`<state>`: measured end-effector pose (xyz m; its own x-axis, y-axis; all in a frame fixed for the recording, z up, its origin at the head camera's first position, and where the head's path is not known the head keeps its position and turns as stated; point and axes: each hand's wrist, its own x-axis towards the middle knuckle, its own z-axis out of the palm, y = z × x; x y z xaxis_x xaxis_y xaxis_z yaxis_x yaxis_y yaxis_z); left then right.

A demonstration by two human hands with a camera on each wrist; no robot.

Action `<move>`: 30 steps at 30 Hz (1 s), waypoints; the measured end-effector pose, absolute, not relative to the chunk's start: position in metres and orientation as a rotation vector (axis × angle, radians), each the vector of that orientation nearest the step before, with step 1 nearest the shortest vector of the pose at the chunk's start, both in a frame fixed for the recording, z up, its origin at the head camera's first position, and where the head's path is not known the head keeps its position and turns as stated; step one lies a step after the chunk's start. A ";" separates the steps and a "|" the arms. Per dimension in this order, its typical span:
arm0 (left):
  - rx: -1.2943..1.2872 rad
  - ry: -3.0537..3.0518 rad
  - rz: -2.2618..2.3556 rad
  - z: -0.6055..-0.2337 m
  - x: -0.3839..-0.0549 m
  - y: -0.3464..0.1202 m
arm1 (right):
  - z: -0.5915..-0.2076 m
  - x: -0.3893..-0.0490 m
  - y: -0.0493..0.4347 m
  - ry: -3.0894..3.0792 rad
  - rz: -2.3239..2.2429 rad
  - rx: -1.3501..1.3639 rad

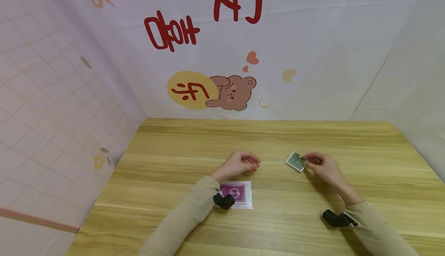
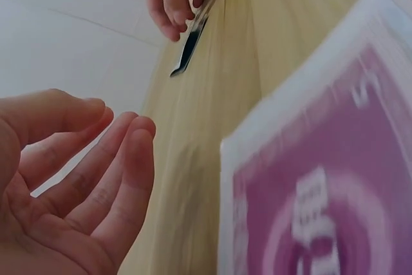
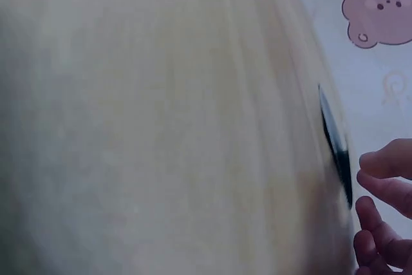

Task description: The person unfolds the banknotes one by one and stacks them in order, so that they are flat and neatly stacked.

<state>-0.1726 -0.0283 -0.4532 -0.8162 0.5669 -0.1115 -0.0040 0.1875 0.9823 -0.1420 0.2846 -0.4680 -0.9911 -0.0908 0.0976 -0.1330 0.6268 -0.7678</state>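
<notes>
A small green banknote-like piece with a pale border [image 1: 295, 161] lies flat on the wooden table, right of centre. My right hand [image 1: 323, 167] is at its right corner, fingertips over the edge and loosely bent. In the right wrist view the fingers [image 3: 376, 162] come close beside the thin dark edge of the green piece [image 3: 338, 152]; no firm grip shows. My left hand [image 1: 241, 162] hovers with relaxed, gently bent fingers and holds nothing. Below it lies a purple banknote in a clear sleeve [image 1: 247, 194], partly hidden by the left sleeve and wrist camera.
The wooden table [image 1: 278, 229] reaches back to a white cloth printed with a bear [image 1: 236, 93] and red characters. A grid-patterned cloth [image 1: 62, 93] hangs at the left. Black wrist cameras sit on both forearms, the left one [image 1: 224, 201] over the purple note.
</notes>
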 end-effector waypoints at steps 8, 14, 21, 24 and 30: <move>0.558 1.998 1.693 -0.455 -0.174 0.000 | -0.477 -0.148 0.288 -2.790 1.329 0.166; 0.529 1.996 1.724 -0.458 -0.176 0.023 | -0.478 -0.149 0.288 -2.805 1.338 0.170; 0.505 2.066 1.715 -0.457 -0.182 0.049 | -0.478 -0.148 0.288 -2.820 1.295 0.188; 0.525 2.153 1.655 -0.457 -0.188 0.058 | -0.480 -0.147 0.289 -2.822 1.261 0.214; 0.600 2.304 1.470 -0.461 -0.200 0.073 | -0.481 -0.146 0.289 -2.823 1.246 0.266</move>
